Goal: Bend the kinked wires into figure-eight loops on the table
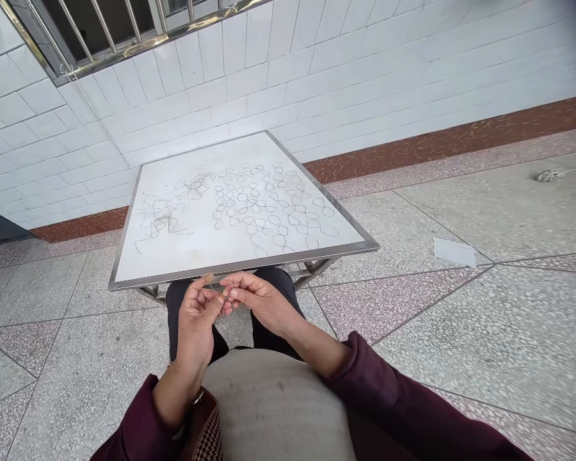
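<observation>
My left hand (pixel 199 314) and my right hand (pixel 252 296) meet in front of the table's near edge, above my lap. Between their pinched fingertips is a thin wire (pixel 214 290), bent in a curve; its full shape is partly hidden by the fingers. A tan wrap, like a bandage, covers the tip of one left finger. On the white table (pixel 201 253) lie several wires twisted into figure-eight loops (pixel 254 205), set out in rough rows. To their left are loose tangled wire pieces (pixel 166 221).
A metal frame edges the table, which stands close to a white tiled wall (pixel 249 77). A barred window (pixel 105 25) is at upper left. On the speckled floor to the right lie a white sheet (pixel 454 251) and a white corded object (pixel 550 175).
</observation>
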A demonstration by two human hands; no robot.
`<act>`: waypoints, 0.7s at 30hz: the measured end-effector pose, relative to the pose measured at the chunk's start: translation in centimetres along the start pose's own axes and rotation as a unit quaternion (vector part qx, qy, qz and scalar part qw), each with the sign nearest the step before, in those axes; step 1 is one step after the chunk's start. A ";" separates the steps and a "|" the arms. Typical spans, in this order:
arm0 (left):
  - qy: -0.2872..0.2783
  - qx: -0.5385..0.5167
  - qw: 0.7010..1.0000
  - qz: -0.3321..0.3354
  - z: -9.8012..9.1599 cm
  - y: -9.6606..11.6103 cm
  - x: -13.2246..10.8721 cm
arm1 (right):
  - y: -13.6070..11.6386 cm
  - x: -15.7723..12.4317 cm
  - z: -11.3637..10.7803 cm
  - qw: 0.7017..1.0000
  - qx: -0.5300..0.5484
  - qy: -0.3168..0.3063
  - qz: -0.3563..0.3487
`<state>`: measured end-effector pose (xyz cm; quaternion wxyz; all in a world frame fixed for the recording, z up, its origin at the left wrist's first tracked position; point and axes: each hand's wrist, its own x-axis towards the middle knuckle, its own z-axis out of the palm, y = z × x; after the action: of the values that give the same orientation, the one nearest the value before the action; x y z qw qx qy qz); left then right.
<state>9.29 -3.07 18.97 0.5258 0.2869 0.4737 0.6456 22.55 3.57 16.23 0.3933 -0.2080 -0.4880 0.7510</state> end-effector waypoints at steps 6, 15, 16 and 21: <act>-0.012 0.013 1.000 0.007 -0.1 -0.3 0.0 | 0.2 -0.1 -0.2 0.999 0.044 -0.007 0.007; -0.007 0.024 0.999 -0.020 -0.5 -1.0 0.1 | 0.3 -0.4 -1.0 0.976 0.170 0.034 0.128; -0.008 0.025 1.000 -0.016 -0.5 -1.1 0.1 | 0.4 -0.4 -1.0 0.973 0.181 0.043 0.135; -0.012 0.035 0.999 0.008 -0.5 -1.2 0.3 | 0.8 -0.3 -0.5 0.963 0.219 0.089 0.127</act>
<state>9.29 -2.94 17.68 0.5160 0.3165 0.4878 0.6290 22.79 3.41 15.31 0.3723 -0.2429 -0.2443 0.8618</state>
